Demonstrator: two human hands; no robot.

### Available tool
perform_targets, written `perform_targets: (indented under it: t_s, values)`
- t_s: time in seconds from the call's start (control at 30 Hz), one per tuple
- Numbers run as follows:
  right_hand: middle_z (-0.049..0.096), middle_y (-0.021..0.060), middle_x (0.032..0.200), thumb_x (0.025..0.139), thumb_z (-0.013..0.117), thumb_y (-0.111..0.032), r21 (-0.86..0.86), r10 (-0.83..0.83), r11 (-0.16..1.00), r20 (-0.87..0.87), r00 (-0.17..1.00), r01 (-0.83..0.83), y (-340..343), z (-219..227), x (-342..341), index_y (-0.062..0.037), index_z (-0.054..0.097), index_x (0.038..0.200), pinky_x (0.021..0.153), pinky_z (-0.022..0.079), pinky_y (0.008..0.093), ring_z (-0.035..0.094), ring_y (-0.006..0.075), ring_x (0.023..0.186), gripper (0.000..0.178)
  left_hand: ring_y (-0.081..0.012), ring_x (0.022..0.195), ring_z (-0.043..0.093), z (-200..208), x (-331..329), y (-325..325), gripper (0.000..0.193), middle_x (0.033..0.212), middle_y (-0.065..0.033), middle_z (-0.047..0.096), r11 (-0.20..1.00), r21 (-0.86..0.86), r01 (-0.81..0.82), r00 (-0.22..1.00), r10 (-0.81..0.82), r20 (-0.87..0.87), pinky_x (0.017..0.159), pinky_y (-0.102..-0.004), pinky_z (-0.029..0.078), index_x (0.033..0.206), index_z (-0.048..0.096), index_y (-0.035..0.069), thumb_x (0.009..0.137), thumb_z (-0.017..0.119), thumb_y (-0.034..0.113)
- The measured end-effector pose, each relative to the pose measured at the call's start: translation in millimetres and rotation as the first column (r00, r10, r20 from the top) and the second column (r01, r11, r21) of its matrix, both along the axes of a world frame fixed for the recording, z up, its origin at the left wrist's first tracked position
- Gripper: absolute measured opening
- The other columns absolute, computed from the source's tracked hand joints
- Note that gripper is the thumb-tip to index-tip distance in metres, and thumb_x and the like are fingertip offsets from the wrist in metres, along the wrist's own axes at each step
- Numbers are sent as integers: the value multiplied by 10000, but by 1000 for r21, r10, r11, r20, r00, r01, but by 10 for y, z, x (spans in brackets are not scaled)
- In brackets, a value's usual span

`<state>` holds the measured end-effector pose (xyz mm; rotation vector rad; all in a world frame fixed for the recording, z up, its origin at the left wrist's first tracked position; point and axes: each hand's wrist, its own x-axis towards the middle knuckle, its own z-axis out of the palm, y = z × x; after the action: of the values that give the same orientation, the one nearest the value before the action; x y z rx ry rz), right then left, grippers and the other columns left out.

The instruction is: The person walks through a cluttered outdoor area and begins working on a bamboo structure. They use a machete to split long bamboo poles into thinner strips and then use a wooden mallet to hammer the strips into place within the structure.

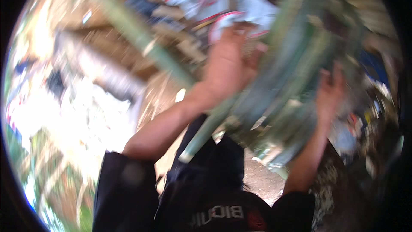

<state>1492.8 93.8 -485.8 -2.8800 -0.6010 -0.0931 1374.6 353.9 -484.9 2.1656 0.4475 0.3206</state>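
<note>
Green bamboo stalks [274, 90] lie side by side in a thick bundle in front of me, smeared by motion. My left hand [231, 60] is at the bundle's left side, its thumb toward the stalks. Blur hides how its fingers are bent. On the other side, my right hand [330, 92] rests against the bundle with fingers stretched out and apart. The cut end of one bamboo stalk [201, 137] sticks out toward me, below my left forearm.
A long green bamboo pole [143, 45] runs diagonally at the upper left. White and red sacks or sheets [253, 6] lie at the far side, near scattered wood pieces [184, 38]. Bright light washes out the left. Blurred clutter [356, 124] lies at the right.
</note>
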Motion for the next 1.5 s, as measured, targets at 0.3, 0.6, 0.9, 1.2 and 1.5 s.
perform_targets:
  t_s: [0.3, 0.6, 0.9, 1.2, 1.5]
  values:
    - [583, 155, 1189, 968, 520, -151, 409, 213, 904, -185, 959, -122, 495, 298, -1444, 5, 622, 1135, 936, 440, 412, 535, 284, 1128, 250, -438, 1296, 336, 333, -2196, -432, 472, 1280, -207, 443, 995, 25, -100, 981, 103, -167, 1079, -518, 310, 1230, 521, 66, 781, 657, 125]
    - [575, 141, 1184, 982, 498, -159, 505, 290, 861, -408, 866, -50, 750, 539, -1989, 31, 611, 1125, 921, 435, 365, 540, 255, 1100, 264, -381, 1136, 501, 405, -3622, -370, 365, 1237, -183, 502, 911, 59, -407, 842, 400, -362, 946, -445, 437, 1170, 566, 32, 808, 611, 55]
    - [601, 150, 1106, 974, 480, -172, 467, 305, 881, -447, 841, -71, 753, 712, -3111, 58, 612, 1097, 934, 417, 355, 559, 266, 1050, 292, -381, 1067, 568, 392, -5377, -32, 282, 1144, -174, 588, 754, -7, -657, 689, 597, -411, 908, -421, 463, 1094, 622, 39, 813, 608, 44]
    - [596, 149, 1005, 928, 483, -99, 397, 332, 909, -506, 796, -127, 1008, 1121, -4767, 48, 616, 1044, 832, 448, 341, 578, 254, 921, 230, -417, 1085, 492, 55, -7701, 2010, 416, 1185, -267, 494, 26, 504, -863, -32, 994, -105, 964, -456, 381, 1159, 536, -15, 798, 658, 152]
    - [625, 152, 958, 913, 521, -92, 342, 392, 915, -638, 663, -212, 1318, 1578, -5719, 40, 631, 1029, 797, 471, 345, 613, 250, 866, 207, -386, 904, 610, -320, -8208, 2515, 291, 963, -199, 619, 208, 372, -905, 92, 947, -307, 812, -455, 502, 986, 609, 36, 727, 681, 146]
